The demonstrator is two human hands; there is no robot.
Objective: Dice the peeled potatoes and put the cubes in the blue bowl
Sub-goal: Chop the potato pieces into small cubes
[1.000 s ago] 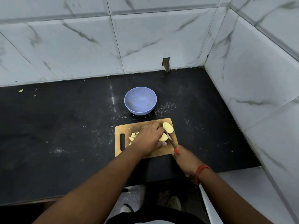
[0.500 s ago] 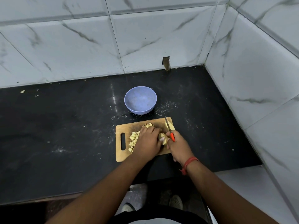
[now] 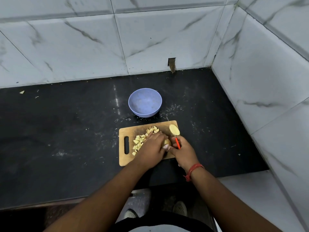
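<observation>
A wooden cutting board (image 3: pixel 127 159) lies on the black counter. Several pale potato cubes (image 3: pixel 139 141) are heaped on its middle. My left hand (image 3: pixel 153 146) presses down on a potato piece (image 3: pixel 166 142), mostly hidden under the fingers. My right hand (image 3: pixel 183 151) grips a red-handled knife (image 3: pixel 177 142) whose blade points away from me beside that piece. A potato half (image 3: pixel 174 129) lies flat side up at the board's far right corner. The blue bowl (image 3: pixel 145 102) stands just behind the board and looks empty.
Tiled walls close the counter at the back and on the right (image 3: pixel 267 81). White specks and scraps (image 3: pixel 21 92) dot the black counter (image 3: pixel 66 131). The counter's front edge runs below my forearms, with my feet visible under it.
My right hand with the knife moved from the board's near right edge up to the potato piece. My left hand shifted slightly, uncovering more cubes and the potato half.
</observation>
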